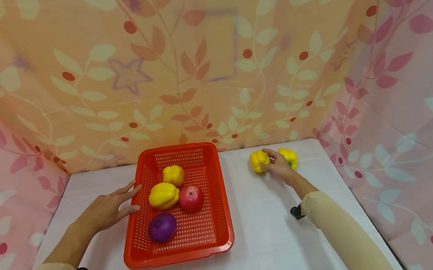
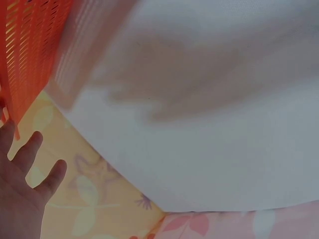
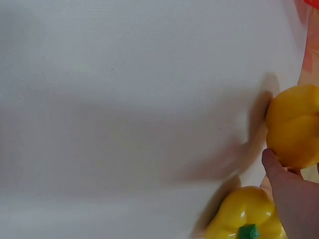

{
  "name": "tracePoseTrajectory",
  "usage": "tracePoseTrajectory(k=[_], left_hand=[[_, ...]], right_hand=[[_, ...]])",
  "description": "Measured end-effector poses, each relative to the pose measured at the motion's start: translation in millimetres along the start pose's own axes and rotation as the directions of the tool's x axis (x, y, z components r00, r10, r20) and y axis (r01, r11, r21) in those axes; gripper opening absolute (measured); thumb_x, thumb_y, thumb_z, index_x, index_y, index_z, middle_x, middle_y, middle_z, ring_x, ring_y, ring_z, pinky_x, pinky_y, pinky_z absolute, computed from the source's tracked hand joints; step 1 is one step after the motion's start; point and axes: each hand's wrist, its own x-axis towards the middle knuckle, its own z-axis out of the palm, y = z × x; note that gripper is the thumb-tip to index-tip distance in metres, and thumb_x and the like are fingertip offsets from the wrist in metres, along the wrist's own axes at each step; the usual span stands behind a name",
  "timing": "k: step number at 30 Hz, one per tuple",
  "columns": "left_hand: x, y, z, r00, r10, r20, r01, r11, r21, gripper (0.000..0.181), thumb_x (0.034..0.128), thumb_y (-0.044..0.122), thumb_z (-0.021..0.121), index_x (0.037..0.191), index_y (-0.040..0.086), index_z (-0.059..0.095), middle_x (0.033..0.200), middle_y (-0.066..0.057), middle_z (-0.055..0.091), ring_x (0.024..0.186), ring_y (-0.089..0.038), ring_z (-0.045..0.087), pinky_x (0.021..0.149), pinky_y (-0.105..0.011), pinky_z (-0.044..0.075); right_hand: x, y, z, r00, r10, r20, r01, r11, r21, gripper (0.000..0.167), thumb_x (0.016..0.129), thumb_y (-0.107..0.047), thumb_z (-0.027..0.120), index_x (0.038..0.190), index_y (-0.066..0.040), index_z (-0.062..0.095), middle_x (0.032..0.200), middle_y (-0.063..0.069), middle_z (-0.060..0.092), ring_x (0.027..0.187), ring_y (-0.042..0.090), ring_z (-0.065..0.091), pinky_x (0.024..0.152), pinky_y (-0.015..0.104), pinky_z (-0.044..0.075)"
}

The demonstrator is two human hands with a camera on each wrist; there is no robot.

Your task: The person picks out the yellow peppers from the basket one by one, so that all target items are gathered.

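My right hand [image 1: 281, 170] holds a yellow bell pepper [image 1: 260, 161] between thumb and fingers at the table's back right; in the right wrist view the thumb touches this pepper [image 3: 294, 127]. Just right of the hand lies a second yellow pepper [image 1: 288, 158], its green stem [image 3: 247, 231] showing in the right wrist view. My left hand [image 1: 103, 210], fingers spread, is at the left rim of the red basket [image 1: 182, 258]. Inside the basket are two yellow peppers [image 1: 173, 176] [image 1: 163, 195], a red round fruit [image 1: 191, 198] and a purple onion-like item [image 1: 163, 227].
The white table [image 1: 263, 244] runs up to a floral curtain [image 1: 209, 65] at the back, with pink floral cloth [image 1: 408, 110] on the right and more on the left. The basket wall [image 2: 32, 55] rises at the upper left in the left wrist view.
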Motion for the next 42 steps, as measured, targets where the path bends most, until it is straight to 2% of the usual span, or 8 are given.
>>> tracePoseTrajectory(k=[6, 9, 14, 21, 27, 30, 36, 42], left_hand=[[-0.1, -0.7, 1.3, 1.0, -0.003, -0.001, 0.003, 1.0, 0.002, 0.071, 0.0936, 0.052, 0.062, 0.15, 0.013, 0.045, 0.157, -0.02, 0.035, 0.126, -0.05, 0.051, 0.095, -0.07, 0.041], [-0.4, -0.6, 1.9, 1.0, -0.001, -0.001, 0.001, 1.0, -0.001, 0.071, 0.0937, 0.052, 0.062, 0.15, 0.012, 0.045, 0.157, -0.021, 0.035, 0.127, -0.051, 0.05, 0.095, -0.07, 0.041], [-1.5, 0.1, 1.6, 1.0, 0.003, -0.005, -0.003, 1.0, 0.0, 0.07, 0.0938, 0.051, 0.062, 0.15, 0.012, 0.045, 0.156, -0.021, 0.035, 0.127, -0.051, 0.05, 0.095, -0.071, 0.041], [-1.8, 0.3, 0.8, 1.0, -0.01, 0.002, 0.01, 1.0, 0.0, 0.071, 0.0941, 0.052, 0.062, 0.151, 0.013, 0.044, 0.157, -0.02, 0.034, 0.127, -0.051, 0.049, 0.096, -0.071, 0.04], [-1.2, 0.3, 0.4, 1.0, -0.018, 0.01, 0.018, 1.0, -0.004, 0.071, 0.094, 0.052, 0.061, 0.151, 0.014, 0.044, 0.158, -0.02, 0.034, 0.126, -0.052, 0.05, 0.095, -0.071, 0.041], [-1.0, -0.2, 0.0, 1.0, -0.016, 0.007, 0.016, 1.0, -0.002, 0.072, 0.094, 0.053, 0.061, 0.151, 0.014, 0.043, 0.158, -0.019, 0.034, 0.126, -0.052, 0.05, 0.095, -0.071, 0.041], [-0.9, -1.0, -0.1, 1.0, -0.017, 0.008, 0.017, 1.0, -0.002, 0.072, 0.0942, 0.053, 0.061, 0.151, 0.013, 0.043, 0.158, -0.019, 0.033, 0.127, -0.052, 0.049, 0.096, -0.071, 0.04], [-0.1, -1.0, 0.5, 1.0, -0.006, 0.003, 0.006, 1.0, -0.006, 0.072, 0.0941, 0.053, 0.061, 0.151, 0.012, 0.043, 0.158, -0.02, 0.034, 0.127, -0.051, 0.05, 0.096, -0.07, 0.041]], right_hand=[[-0.4, -2, 3, 0.992, -0.121, 0.035, 0.123, 0.991, -0.055, 0.077, 0.089, 0.008, 0.066, 0.155, -0.003, 0.029, 0.163, 0.016, 0.023, 0.151, 0.035, 0.017, 0.12, 0.048, 0.018], [-0.6, -2, 4, 0.989, -0.141, 0.037, 0.143, 0.988, -0.058, 0.085, 0.088, 0.01, 0.066, 0.158, -0.006, 0.022, 0.165, 0.014, 0.019, 0.152, 0.032, 0.014, 0.121, 0.047, 0.016], [-0.9, -3, 6, 0.991, -0.125, 0.04, 0.128, 0.99, -0.067, 0.084, 0.088, 0.006, 0.069, 0.158, -0.007, 0.025, 0.164, 0.013, 0.022, 0.15, 0.033, 0.018, 0.121, 0.048, 0.017], [-0.2, -2, 13, 0.99, -0.126, 0.068, 0.131, 0.99, -0.06, 0.066, 0.092, -0.008, 0.07, 0.151, -0.008, 0.04, 0.159, 0.016, 0.032, 0.149, 0.035, 0.021, 0.121, 0.053, 0.014], [2.5, 2, 23, 0.989, -0.081, 0.127, 0.089, 0.994, -0.056, 0.065, 0.095, 0.0, 0.062, 0.154, -0.003, 0.034, 0.159, 0.02, 0.031, 0.144, 0.038, 0.033, 0.117, 0.048, 0.028], [1.0, 1, 29, 0.992, -0.044, 0.121, 0.054, 0.996, -0.077, 0.066, 0.096, -0.006, 0.062, 0.155, -0.006, 0.033, 0.158, 0.018, 0.032, 0.143, 0.037, 0.036, 0.116, 0.048, 0.031], [2.1, -6, 40, 0.996, -0.017, 0.088, 0.029, 0.991, -0.129, 0.075, 0.095, -0.037, 0.068, 0.154, -0.008, 0.032, 0.155, 0.017, 0.037, 0.138, 0.037, 0.039, 0.116, 0.051, 0.03], [2.7, -10, 42, 0.998, -0.012, 0.055, 0.021, 0.988, -0.153, 0.071, 0.096, -0.034, 0.068, 0.152, -0.007, 0.035, 0.148, 0.019, 0.043, 0.13, 0.035, 0.044, 0.115, 0.049, 0.033]])
